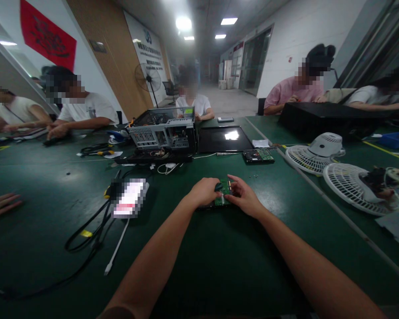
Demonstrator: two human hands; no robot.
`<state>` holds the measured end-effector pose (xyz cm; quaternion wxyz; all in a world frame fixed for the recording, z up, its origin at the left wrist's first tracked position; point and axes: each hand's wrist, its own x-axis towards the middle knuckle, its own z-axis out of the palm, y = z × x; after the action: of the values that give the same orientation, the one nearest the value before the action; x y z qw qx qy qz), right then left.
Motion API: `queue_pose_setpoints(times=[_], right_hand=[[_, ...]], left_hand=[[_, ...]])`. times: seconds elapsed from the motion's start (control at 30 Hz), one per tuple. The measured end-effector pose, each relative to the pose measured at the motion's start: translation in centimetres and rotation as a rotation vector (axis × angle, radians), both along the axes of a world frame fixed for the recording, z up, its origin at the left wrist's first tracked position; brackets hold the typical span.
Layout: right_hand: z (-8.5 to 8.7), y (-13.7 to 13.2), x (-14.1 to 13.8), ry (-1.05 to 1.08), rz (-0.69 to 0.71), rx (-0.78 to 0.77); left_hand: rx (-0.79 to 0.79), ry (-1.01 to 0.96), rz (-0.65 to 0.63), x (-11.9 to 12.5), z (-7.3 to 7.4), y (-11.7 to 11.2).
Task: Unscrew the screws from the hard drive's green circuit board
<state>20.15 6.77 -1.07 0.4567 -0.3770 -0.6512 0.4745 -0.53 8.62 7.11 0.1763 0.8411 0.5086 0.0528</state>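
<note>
A hard drive [221,200] with a green circuit board facing up lies on the green table in front of me. My left hand [204,193] rests over its left side with the fingers curled closed. Between those fingertips is a small dark thing [217,187], too unclear to name. My right hand [246,197] holds the drive's right edge, thumb on the board and index finger at the far corner. The palms hide part of the drive. Some tiny bits [253,176], perhaps screws, lie beyond my right hand.
Ahead stand an opened computer case [162,135], a dark flat panel [224,138] and another hard drive [258,156]. Fan parts [314,153] lie right. A lit phone [130,198] and black cables [86,239] are left, near another person's hand [1,206]. Several people sit around the table.
</note>
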Motion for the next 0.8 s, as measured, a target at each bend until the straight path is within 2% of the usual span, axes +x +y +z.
queue_pose_setpoints(times=[0.2, 0.37, 0.67, 0.8], right_hand=[[0.0, 0.2, 0.4, -0.123, -0.080, 0.041], [-0.8, 0.3, 0.5, -0.226, -0.156, 0.071], [-1.2, 0.4, 0.4, -0.307, -0.190, 0.126], [-1.3, 0.6, 0.7, -0.310, -0.210, 0.112]], left_hand=[[0.007, 0.021, 0.011, 0.3, -0.1, 0.0], [0.006, 0.059, 0.041, 0.5, -0.2, 0.0], [0.033, 0.089, 0.077, 0.7, -0.1, -0.3], [0.085, 0.087, 0.123, 0.0, 0.6, -0.2]])
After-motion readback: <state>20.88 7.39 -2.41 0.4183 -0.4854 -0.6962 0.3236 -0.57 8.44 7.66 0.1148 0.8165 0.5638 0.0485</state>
